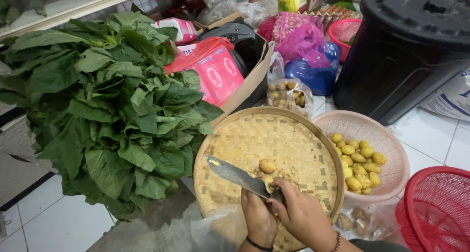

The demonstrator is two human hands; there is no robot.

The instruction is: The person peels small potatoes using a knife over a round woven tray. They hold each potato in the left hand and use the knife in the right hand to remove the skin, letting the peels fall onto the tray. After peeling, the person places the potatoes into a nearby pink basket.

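Both hands sit low centre over the woven tray [245, 134], which lies on the tiled floor. Right hand [301, 213] is closed around the handle of a knife [237, 175]; blade's long axis runs up-left from the hand, tip toward the greens [107, 110]. Left hand [258, 217] is curled just under the blade base, seemingly pinching a small potato, mostly hidden. A loose potato [267, 166] lies on the tray just above the blade, up-left of the right hand, nearer the left. Peeled yellow potatoes [357, 159] fill the pink basket [391, 134] to the right; red basket [435, 208] beyond.
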